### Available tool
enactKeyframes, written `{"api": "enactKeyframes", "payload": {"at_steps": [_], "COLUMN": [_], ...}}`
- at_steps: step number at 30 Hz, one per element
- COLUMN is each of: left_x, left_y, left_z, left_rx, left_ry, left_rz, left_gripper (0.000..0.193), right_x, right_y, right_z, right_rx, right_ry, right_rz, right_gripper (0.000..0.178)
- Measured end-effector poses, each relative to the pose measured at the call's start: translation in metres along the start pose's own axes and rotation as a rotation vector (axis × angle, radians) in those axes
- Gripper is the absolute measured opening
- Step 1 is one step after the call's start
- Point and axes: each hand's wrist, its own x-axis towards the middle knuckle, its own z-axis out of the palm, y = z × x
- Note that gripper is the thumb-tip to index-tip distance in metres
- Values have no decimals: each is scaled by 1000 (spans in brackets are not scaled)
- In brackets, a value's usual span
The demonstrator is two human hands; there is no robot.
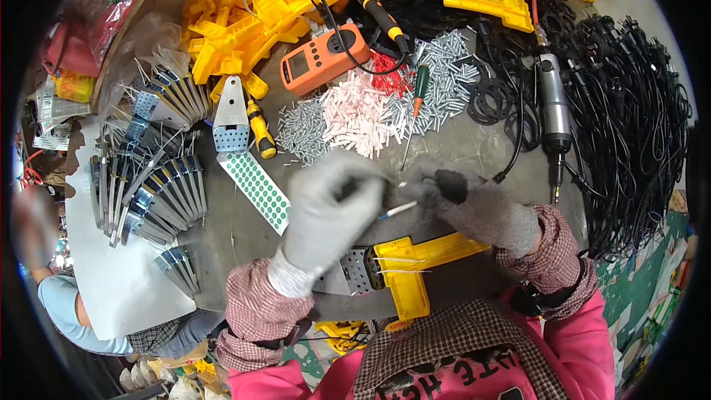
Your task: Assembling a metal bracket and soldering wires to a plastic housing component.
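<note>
Both hands wear grey gloves and are raised close together above the near part of the workbench. My left hand (333,204) has its fingers curled into a ring and pinched, blurred by motion; what is in the pinch is hidden. My right hand (474,207) is closed too, its fingertips facing the left ones. In the gap between them shows a small white tube with a blue end (398,211); which hand grips it I cannot tell. Below lies a yellow plastic housing (407,285) with two thin white wires (404,260) across it and a perforated metal blade (359,272) at its left.
Beyond the hands lie pink sleeves (355,115), screws (448,78), a screwdriver (419,92) and an orange meter (324,59). Metal blades (167,192) fan out left, by a green-dotted sticker sheet (255,191). A power screwdriver (554,104) and black cables (629,126) are right. Another person's arm (63,304) shows far left.
</note>
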Motion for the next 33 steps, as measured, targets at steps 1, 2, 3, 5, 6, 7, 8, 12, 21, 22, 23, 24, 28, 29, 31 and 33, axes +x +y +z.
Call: {"api": "enactKeyframes", "payload": {"at_steps": [1,2,3,5,6,7,8,12,21,22,23,24,28,29,31,33], "left_x": [-2,-4,-8,-18,-19,-19,-18,-16,65,93,109,120,122,122,122,129], "left_y": [-15,-21,-22,-6,-1,1,3,16,-20,-33,-43,-48,-48,-51,-57,-57], "left_z": [-6,-14,-18,-6,-2,1,4,-7,-8,8,17,31,28,25,21,15], "left_rx": [-108,-234,-360,56,36,15,-3,-243,854,967,1169,1348,1422,1422,1474,1363], "left_ry": [125,138,150,-155,-203,-243,-163,80,-229,-113,-86,-129,-330,-336,-268,-308], "left_rz": [-172,-349,-525,-234,-322,-408,-328,-395,286,476,502,407,561,567,643,583], "left_gripper": [11,13,17,17,15,14,15,16,22,24,20,20,19,19,21,21], "right_x": [1,4,6,6,5,4,3,0,9,10,13,11,4,6,11,14], "right_y": [0,1,2,27,36,30,21,44,52,51,47,39,25,29,39,40], "right_z": [-3,-5,-7,1,5,6,7,1,-3,-6,-8,-13,-16,-13,-6,-1], "right_rx": [-3,168,338,25,-290,-293,-219,275,-554,-319,-95,-103,-53,-18,26,214], "right_ry": [-3,30,63,94,112,110,49,-34,395,260,115,125,73,18,54,58], "right_rz": [-9,127,263,28,-208,-215,-283,-348,-897,-669,-445,-445,-205,-167,-226,-49], "right_gripper": [24,26,28,30,31,31,32,34,32,37,42,42,39,39,36,32]}}
